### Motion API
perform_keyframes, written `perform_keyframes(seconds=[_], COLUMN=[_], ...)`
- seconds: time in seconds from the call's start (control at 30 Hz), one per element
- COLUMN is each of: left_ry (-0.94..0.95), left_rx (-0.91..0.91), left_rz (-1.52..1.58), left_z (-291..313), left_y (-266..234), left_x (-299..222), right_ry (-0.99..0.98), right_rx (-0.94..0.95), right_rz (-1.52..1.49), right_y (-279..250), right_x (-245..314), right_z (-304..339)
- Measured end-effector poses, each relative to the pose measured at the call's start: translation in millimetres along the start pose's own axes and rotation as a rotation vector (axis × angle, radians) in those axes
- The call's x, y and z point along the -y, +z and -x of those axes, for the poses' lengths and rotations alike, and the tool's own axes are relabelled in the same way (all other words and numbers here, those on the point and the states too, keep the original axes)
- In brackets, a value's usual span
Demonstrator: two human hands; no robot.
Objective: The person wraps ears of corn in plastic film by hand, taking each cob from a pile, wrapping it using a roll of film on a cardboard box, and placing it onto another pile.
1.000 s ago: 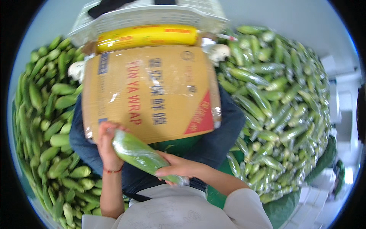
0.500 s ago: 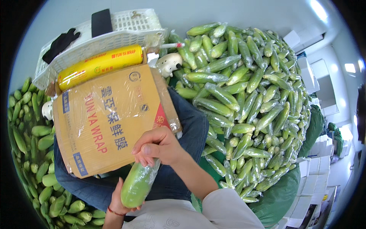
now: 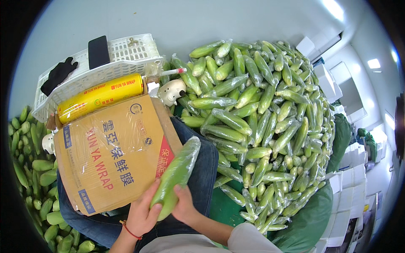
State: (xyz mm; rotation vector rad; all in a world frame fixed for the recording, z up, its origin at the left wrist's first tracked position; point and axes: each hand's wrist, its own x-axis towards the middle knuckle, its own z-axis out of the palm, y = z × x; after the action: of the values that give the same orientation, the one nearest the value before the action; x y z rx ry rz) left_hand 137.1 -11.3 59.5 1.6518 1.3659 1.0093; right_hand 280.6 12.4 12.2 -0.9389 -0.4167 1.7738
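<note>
An ear of corn (image 3: 177, 173) in its green husk, with clear film around it, is held slantwise above my lap, its far end pointing up and to the right. My left hand (image 3: 142, 211), a red cord at its wrist, is closed around the lower left side of the ear. My right hand (image 3: 184, 205) presses on its lower right side with the thumb and fingers. Just beyond, a brown cardboard box (image 3: 118, 156) rests on my legs, and the ear's upper part overlaps its right edge. A yellow roll of cling film (image 3: 103, 97) lies along the box's far side.
Film-wrapped corn ears (image 3: 261, 114) are heaped high on the right, beside green cloth (image 3: 310, 211). Unwrapped ears (image 3: 44, 179) lie on the left. Behind the roll, a white plastic basket (image 3: 124, 50) bears a black phone (image 3: 98, 52) and a black glove (image 3: 60, 76). White boxes (image 3: 350, 189) stand far right.
The ear has moved up and to the right, and its far end, covered by my right hand before, now shows. My right hand has shifted down to its lower right side.
</note>
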Motion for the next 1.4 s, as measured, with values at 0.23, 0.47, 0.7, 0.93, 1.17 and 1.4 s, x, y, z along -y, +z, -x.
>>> perform_keyframes(seconds=[0.23,0.47,0.7,0.93,1.17,1.4], left_ry=[-0.047,-0.283,-0.285,-0.05,0.059,-0.075], left_rx=[0.013,-0.388,-0.614,-0.752,-0.84,-0.524], left_rz=[-0.312,-0.603,-0.799,-0.658,-0.53,-0.852], left_z=[18.3,75.5,22.2,-17.3,6.8,7.9], left_y=[-23.1,-71.7,-133.1,-183.8,-232.8,-177.5], left_x=[15.7,78.1,145.2,162.6,55.5,130.1], right_ry=[-0.148,-0.928,-0.827,-0.891,-0.88,-0.835], right_rx=[-0.128,-0.286,0.745,0.571,0.464,0.632], right_rz=[0.264,0.968,1.8,1.78,1.769,1.77], right_y=[-75.6,-49.4,67.0,87.8,89.2,74.7], right_x=[192.9,202.0,-22.6,-63.1,-50.5,-44.5], right_z=[-117.7,-185.6,-114.7,-151.6,-172.2,-157.1])
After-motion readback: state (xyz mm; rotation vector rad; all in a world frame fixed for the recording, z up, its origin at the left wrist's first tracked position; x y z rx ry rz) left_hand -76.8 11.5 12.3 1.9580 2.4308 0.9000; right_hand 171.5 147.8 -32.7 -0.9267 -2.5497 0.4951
